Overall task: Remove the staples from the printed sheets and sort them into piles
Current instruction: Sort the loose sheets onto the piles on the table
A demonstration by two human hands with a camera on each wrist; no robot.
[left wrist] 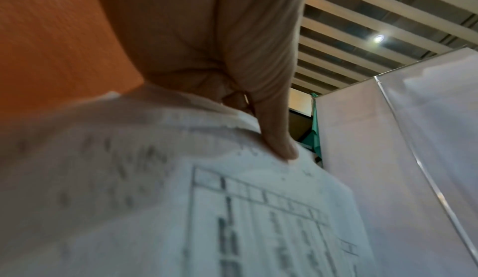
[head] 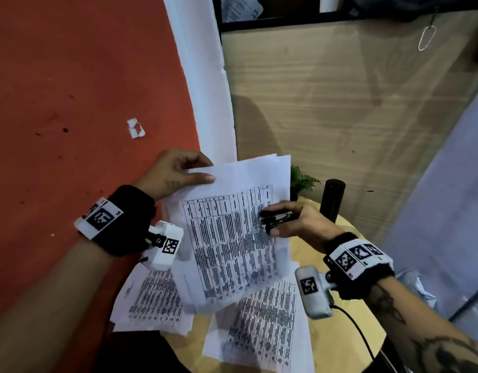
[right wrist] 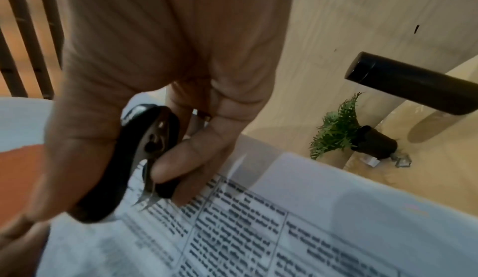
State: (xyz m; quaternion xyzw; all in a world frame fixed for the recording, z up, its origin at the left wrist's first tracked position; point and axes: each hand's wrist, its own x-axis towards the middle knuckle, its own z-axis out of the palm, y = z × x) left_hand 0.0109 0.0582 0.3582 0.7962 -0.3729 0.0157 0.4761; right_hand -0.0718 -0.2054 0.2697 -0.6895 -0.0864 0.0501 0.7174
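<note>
I hold a set of printed sheets (head: 232, 227) with a table on them up in the air above the round table. My left hand (head: 178, 170) pinches their top left corner, the thumb (left wrist: 274, 130) lying on the paper (left wrist: 232, 220). My right hand (head: 283, 219) grips a black staple remover (head: 276, 220) at the sheets' right edge. In the right wrist view the staple remover (right wrist: 145, 154) has its metal claws close above the printed page (right wrist: 258, 230). Two piles of printed sheets lie below: one at the left (head: 151, 300), one at the right (head: 262, 319).
The round wooden table (head: 340, 332) carries a small potted plant (head: 302, 181) and a black cylinder (head: 332, 197) at its far side. A red wall (head: 84, 103) stands at the left, a wood panel (head: 340, 103) behind. A metal clip (right wrist: 403, 161) lies by the plant pot.
</note>
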